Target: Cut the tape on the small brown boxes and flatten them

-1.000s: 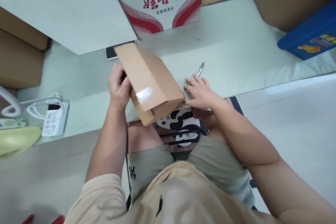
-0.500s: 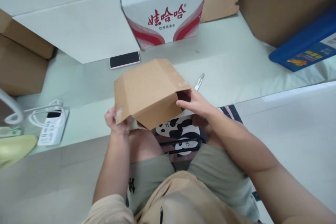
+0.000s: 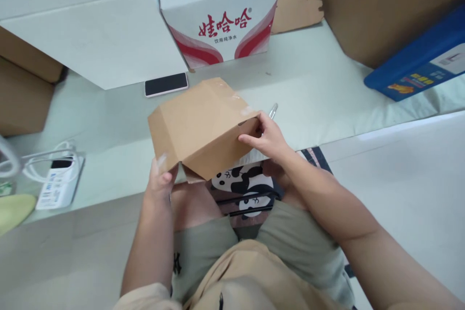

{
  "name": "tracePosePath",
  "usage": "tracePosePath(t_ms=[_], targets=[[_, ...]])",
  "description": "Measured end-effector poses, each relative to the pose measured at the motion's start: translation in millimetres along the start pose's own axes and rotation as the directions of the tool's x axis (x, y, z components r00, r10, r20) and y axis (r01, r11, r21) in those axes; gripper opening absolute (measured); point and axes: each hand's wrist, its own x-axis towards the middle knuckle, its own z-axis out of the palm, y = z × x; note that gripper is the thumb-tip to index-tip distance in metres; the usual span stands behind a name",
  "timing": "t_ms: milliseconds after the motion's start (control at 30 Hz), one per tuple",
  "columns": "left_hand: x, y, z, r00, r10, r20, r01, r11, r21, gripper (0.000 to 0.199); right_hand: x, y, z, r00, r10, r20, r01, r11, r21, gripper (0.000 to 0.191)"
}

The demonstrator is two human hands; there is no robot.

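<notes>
A brown cardboard box (image 3: pixel 198 123) with angled flaps is held over the front edge of the pale green table. My left hand (image 3: pixel 160 181) grips its lower left corner, near a piece of clear tape, with the fingers partly hidden behind the cardboard. At the right corner my right hand (image 3: pixel 265 138) holds the edge, its thumb along the front side and its other fingers at the flap. Just behind my right hand, a silver pen-like cutter (image 3: pixel 273 110) lies on the table, partly covered. A phone (image 3: pixel 166 85) rests behind the box.
White boxes (image 3: pixel 105 38) and a red-and-white carton (image 3: pixel 221 19) stand at the back. On the left are a power strip (image 3: pixel 60 186) with white cables and a yellow-green object (image 3: pixel 16 210). A blue package (image 3: pixel 417 65) leans at the right by a large brown box (image 3: pixel 385 5).
The box has tilted, showing more of its front side. My left thumb now shows at the corner, and my right fingers have moved up the edge. The whole view has shifted slightly.
</notes>
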Motion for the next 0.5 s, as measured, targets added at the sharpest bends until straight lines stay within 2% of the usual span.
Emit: tracePosePath(t_ms=[100,233,300,367,433,500], targets=[[4,6,9.5,0.985,0.006,-0.17,-0.008,1.0,-0.009,0.08,0,-1,1,1.0,0.021,0.005,-0.02,0.998,-0.058,0.05],[13,5,9.0,0.963,0.04,-0.266,-0.029,0.999,0.045,0.066,0,-1,3,0.999,0.019,0.026,-0.017,0.998,-0.064,0.044],[15,3,4.6,0.951,0.057,-0.305,-0.03,0.995,0.092,0.055,-1,0,4,0.999,0.012,0.043,-0.013,1.0,0.011,0.039],[13,1,0.0,0.94,0.027,-0.339,0.025,0.989,0.148,0.049,-1,1,5,0.998,0.006,0.06,-0.014,0.992,0.128,0.04],[8,1,-4.2,0.932,-0.025,-0.362,0.096,0.979,0.181,0.045,-1,2,6,0.999,0.025,0.037,-0.033,0.976,0.217,0.044],[3,2,-8.2,0.928,-0.047,-0.369,0.117,0.979,0.169,0.043,-1,2,6,0.998,0.064,-0.012,-0.058,0.959,0.277,0.045]])
